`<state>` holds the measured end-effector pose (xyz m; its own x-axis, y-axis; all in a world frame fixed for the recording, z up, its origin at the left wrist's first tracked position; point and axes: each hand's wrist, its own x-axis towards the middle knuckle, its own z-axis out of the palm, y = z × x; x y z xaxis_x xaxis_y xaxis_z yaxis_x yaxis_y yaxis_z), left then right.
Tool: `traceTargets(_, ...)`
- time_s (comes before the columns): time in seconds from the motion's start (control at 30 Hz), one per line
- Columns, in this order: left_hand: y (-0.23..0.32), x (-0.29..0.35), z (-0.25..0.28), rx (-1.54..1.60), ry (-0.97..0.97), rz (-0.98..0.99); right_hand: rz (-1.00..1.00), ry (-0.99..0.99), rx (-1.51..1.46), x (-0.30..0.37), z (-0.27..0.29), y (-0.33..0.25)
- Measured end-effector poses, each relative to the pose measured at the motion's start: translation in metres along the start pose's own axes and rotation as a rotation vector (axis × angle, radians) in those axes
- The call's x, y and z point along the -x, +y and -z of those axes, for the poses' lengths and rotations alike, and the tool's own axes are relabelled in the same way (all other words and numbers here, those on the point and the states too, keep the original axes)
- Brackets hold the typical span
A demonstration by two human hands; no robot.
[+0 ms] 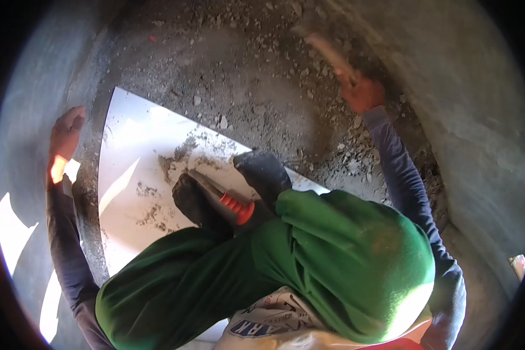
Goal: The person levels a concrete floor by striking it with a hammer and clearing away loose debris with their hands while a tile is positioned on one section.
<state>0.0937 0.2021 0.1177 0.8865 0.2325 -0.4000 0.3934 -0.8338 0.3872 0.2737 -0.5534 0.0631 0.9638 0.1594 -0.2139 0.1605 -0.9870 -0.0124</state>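
At the upper right, my right hand (361, 93) is closed around the handle of a wooden-handled tool (331, 55). The tool slants up and left over the rubble, and its far end is smeared by motion. On the left, my left hand (67, 131) rests near the curved wall, fingers loosely bent, with nothing visible in it. Between my dark-shod feet (262, 172) lies a chisel (237, 208) with a red ribbed grip, its metal shaft pointing up and left. Under the feet is a white board (131, 134) with grey dirt scattered on it.
Smooth grey curved walls rise at the left (32, 134) and right (466, 116). Loose grey rubble (227, 70) covers the floor beyond the board. My green-trousered legs (356, 256) fill the lower middle. Bright sunlight patches fall on the left wall and the board.
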Motion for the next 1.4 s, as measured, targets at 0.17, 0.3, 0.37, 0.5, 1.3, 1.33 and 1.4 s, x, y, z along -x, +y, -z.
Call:
traceTargets(0.17, -0.007, -0.003, 0.006, 0.02, -0.022, -0.006, 0.742, 0.081, -0.005, -0.023, 0.008, 0.022)
traceTargets(0.3, -0.014, 0.008, 0.007, 0.023, 0.078, 0.029, -0.273, -0.279, -0.056, -0.042, -0.004, 0.037)
traceTargets(0.37, 0.015, 0.016, 0.0, -0.026, 0.047, -0.015, -0.09, -0.132, -0.052, -0.013, -0.001, -0.008)
traceTargets(0.5, 0.024, 0.0, -0.014, 0.013, -0.041, -0.064, 0.633, 0.222, -0.017, -0.003, 0.007, -0.058)
traceTargets(1.3, 0.012, 0.045, -0.216, -0.087, 0.741, 0.266, -0.291, -0.057, -0.308, -0.021, -0.077, -0.069)
traceTargets(1.33, 0.012, 0.044, -0.215, -0.089, 0.749, 0.288, -0.282, -0.059, -0.294, -0.022, -0.078, -0.069)
traceTargets(1.4, 0.016, 0.043, -0.212, -0.083, 0.749, 0.316, -0.431, -0.195, -0.476, -0.022, -0.078, -0.062)
